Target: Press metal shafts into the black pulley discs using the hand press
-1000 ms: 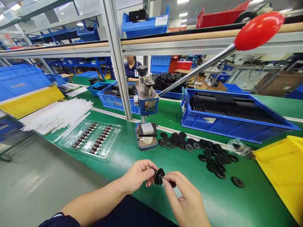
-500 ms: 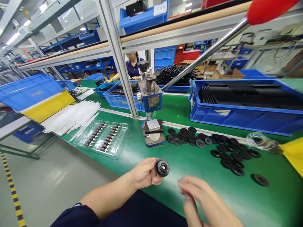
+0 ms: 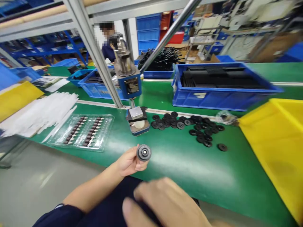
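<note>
My left hand is closed round a round black part with a pale centre, its ringed face turned toward me. Blurred by motion, my right hand is close to the camera at the bottom; its thumb and fingers are apart, with nothing visible between them. Beyond my left hand stands a blue hand press with a metal block on its base. Several black discs lie on the green table right of the press.
A clear tray on the left bears two rows of small dark parts. White strips lie farther left. A blue bin of black plates and a yellow bin are at right. A person is behind the press.
The view has swung right and down. My right hand has come nearer the camera and toward my body. The left hand still holds the black part.
</note>
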Demonstrator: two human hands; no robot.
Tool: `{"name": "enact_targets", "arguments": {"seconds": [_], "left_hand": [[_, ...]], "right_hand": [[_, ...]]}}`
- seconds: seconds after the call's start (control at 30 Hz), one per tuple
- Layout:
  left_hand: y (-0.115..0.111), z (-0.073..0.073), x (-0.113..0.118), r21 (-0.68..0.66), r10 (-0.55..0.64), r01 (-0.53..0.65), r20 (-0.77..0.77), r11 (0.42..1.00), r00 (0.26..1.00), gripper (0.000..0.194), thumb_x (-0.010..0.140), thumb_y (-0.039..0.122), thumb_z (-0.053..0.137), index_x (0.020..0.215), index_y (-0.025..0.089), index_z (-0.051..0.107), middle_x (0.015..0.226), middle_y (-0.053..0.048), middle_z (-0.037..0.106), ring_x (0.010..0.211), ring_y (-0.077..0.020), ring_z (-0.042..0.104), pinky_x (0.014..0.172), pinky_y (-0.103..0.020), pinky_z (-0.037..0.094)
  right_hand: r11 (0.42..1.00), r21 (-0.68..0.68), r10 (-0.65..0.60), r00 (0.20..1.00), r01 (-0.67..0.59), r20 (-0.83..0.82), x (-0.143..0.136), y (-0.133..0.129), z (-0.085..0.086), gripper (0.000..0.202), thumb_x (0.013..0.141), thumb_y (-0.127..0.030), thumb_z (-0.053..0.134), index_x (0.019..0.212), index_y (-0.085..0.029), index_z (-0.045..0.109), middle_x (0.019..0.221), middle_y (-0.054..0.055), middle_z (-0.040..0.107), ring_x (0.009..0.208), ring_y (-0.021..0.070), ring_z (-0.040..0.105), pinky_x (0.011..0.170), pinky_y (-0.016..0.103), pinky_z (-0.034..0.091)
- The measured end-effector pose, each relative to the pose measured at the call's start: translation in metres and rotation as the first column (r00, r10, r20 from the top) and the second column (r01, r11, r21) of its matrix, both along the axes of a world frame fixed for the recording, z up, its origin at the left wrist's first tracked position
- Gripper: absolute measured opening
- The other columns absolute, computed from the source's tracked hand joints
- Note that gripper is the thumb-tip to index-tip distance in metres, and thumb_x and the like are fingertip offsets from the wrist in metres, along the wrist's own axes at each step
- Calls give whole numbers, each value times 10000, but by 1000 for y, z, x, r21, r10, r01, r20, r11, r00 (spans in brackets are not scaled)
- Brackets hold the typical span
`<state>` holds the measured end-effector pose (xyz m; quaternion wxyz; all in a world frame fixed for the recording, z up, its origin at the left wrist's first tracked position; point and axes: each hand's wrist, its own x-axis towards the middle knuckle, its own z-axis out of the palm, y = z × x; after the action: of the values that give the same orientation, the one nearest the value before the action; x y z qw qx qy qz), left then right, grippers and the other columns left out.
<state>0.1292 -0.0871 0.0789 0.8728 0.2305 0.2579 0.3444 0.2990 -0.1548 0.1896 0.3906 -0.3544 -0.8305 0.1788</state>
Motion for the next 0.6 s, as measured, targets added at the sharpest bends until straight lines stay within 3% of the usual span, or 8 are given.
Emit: {"name": "enact_targets", "arguments": {"seconds": [0.03, 0.07, 0.17, 0.27, 0.37, 0.43, 0.5, 0.6], "left_hand": [[-2, -2, 1, 14, 31, -31, -40, 999, 999, 346, 846, 472, 644, 751, 147, 576, 530, 29, 445, 430, -58, 377, 437, -195, 230], [-4, -5, 2, 31, 57, -54, -78, 998, 995, 323, 855, 454, 639, 778, 146, 583, 531, 31, 452, 430, -56, 380, 440, -192, 242], [-10, -19, 9, 69, 49, -39, -160, 997, 986, 336, 875, 468, 608, 807, 141, 572, 523, 35, 466, 408, -47, 377, 423, -183, 248], [-17, -37, 21, 79, 3, 16, -240, 997, 971, 382, 880, 504, 582, 805, 131, 549, 563, 15, 523, 407, -44, 405, 403, -175, 264], [-20, -45, 36, 134, -93, 144, -330, 981, 939, 436, 886, 560, 526, 846, 126, 540, 625, -26, 594, 428, -64, 467, 412, -183, 316], [-19, -38, 45, 201, -153, 261, -436, 944, 887, 488, 862, 598, 522, 959, 121, 549, 675, -51, 633, 447, -89, 503, 423, -201, 348], [-16, -21, 49, 324, -102, 340, -574, 883, 813, 521, 837, 567, 569, 1118, 128, 547, 764, -67, 662, 525, -115, 548, 485, -230, 409], [-20, 12, 45, 595, 74, 409, -622, 692, 780, 419, 842, 448, 591, 1187, 210, 603, 915, -78, 681, 738, -170, 605, 698, -307, 493]], "right_hand": [[1000, 19, -9, 996, 7, 89, 1, 5, -8, 118, 878, -303, 599, 952, -226, 649, 864, 38, 666, 756, 155, 612, 670, 279, 533], [999, 19, -40, 985, 37, 166, 4, 10, -18, 257, 854, -292, 630, 1095, -201, 625, 1050, 90, 652, 913, 209, 616, 769, 349, 545], [971, -148, -141, 948, 189, 285, 18, 18, -58, 667, 756, -288, 753, 1354, -218, 467, 1373, 148, 474, 1167, 304, 523, 928, 468, 503], [913, -374, -97, 976, 165, 196, 35, 20, -92, 527, 819, -211, 672, 1310, -246, 485, 1201, 82, 589, 1045, 207, 586, 899, 349, 513], [858, -490, -117, 987, 156, 109, 52, 17, -107, 393, 794, -179, 655, 1170, -240, 560, 986, 21, 638, 837, 139, 611, 789, 265, 517], [842, -501, -165, 979, 201, 116, 68, 16, -108, 373, 767, -203, 660, 1132, -224, 582, 897, 9, 646, 740, 123, 606, 714, 242, 515], [821, -482, -262, 952, 306, 158, 94, 17, -107, 337, 773, -274, 654, 1098, -203, 603, 746, -6, 634, 614, 116, 583, 596, 226, 495], [750, -379, -503, 840, 542, 203, 160, 21, -101, 376, 762, -443, 664, 1038, -190, 635, 599, -14, 601, 491, 131, 546, 479, 241, 460]]}}
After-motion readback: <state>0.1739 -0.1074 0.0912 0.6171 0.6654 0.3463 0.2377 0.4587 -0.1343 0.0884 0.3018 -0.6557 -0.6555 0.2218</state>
